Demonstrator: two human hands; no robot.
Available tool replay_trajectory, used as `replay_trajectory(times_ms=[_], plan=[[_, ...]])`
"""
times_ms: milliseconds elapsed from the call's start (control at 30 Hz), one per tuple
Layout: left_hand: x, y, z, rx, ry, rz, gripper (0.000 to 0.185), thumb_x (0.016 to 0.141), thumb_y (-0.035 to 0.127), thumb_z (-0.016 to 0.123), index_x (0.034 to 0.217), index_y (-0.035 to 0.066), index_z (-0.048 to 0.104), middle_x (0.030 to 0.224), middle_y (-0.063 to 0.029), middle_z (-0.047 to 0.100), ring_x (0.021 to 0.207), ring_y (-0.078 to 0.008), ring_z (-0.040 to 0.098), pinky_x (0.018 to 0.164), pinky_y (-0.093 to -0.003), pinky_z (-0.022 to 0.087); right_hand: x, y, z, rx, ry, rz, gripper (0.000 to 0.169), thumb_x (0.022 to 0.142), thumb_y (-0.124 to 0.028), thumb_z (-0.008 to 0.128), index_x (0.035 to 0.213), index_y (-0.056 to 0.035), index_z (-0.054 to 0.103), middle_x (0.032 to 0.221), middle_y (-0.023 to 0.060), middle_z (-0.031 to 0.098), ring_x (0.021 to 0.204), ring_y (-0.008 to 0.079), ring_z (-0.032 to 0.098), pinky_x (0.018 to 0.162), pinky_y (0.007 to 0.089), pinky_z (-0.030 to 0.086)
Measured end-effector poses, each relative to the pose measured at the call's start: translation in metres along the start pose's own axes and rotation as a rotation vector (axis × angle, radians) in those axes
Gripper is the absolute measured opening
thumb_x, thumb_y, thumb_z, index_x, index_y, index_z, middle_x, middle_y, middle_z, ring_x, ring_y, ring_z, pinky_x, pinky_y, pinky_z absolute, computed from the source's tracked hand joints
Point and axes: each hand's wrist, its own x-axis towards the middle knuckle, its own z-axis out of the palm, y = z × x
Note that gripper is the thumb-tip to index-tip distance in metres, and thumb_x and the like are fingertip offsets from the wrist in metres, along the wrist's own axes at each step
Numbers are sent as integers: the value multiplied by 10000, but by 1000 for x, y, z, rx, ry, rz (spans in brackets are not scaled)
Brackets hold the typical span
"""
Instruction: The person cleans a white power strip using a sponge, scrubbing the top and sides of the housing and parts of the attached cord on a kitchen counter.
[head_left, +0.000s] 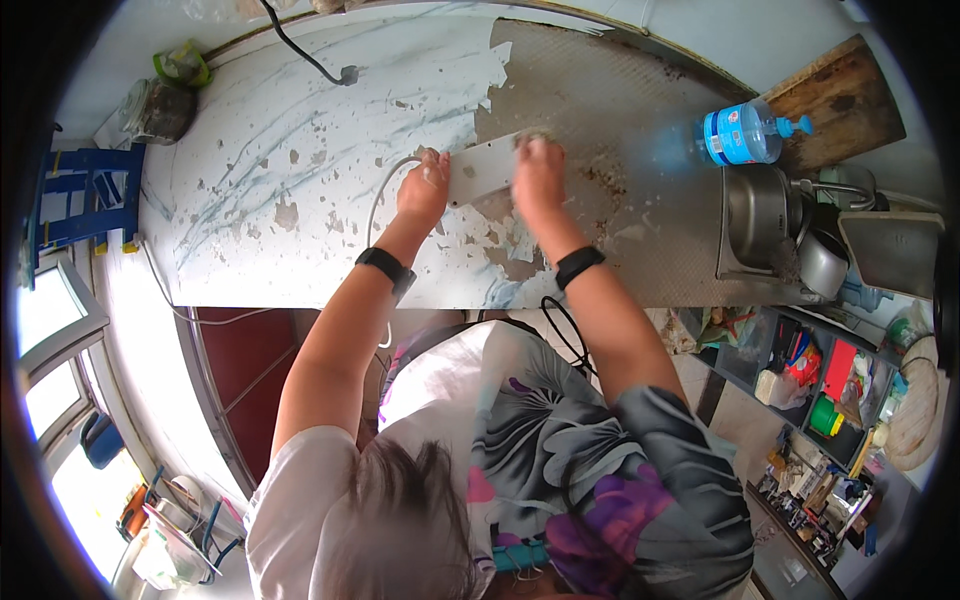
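Observation:
My left hand (424, 184) grips the left end of a white power strip (484, 171), its flat underside facing up with small holes or screws near the edges. A white cord (377, 202) runs from that end down past my left forearm. My right hand (540, 176) is clenched over the strip's right end, blurred by motion. Under its fingertips shows a small fuzzy greyish pad (534, 136), too blurred to name surely. Beneath the strip lies a countertop (300, 157) with marble-pattern film, scuffed and peeling.
Right of my hands the film is gone, baring a textured grey surface (652, 232) with brown debris. A blue-labelled plastic bottle (731, 135) lies there beside a steel sink (757, 210) and a wooden board (832, 105). A black cable (304, 49) hangs at the back; a blue folding stool (90, 191) stands left.

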Motion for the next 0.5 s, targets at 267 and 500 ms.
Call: replay_trajectory(times_ms=[267,500], plan=[[2,-6,-6,79,5,27,471,937,459,301,1122,76,503,990,-236,614,964,-416,555,814,-464,432,5,22,-16,-73,-110,12,153,847,-95,488,932,8,563,882,150,541,835,309,530,741,426,445],[9,-29,15,-27,67,99,428,942,434,326,1057,61,503,933,-246,618,921,-415,572,780,-465,442,-30,-18,-20,76,-353,-138,370,834,-194,565,1154,-20,501,972,122,538,924,288,523,779,405,444]])
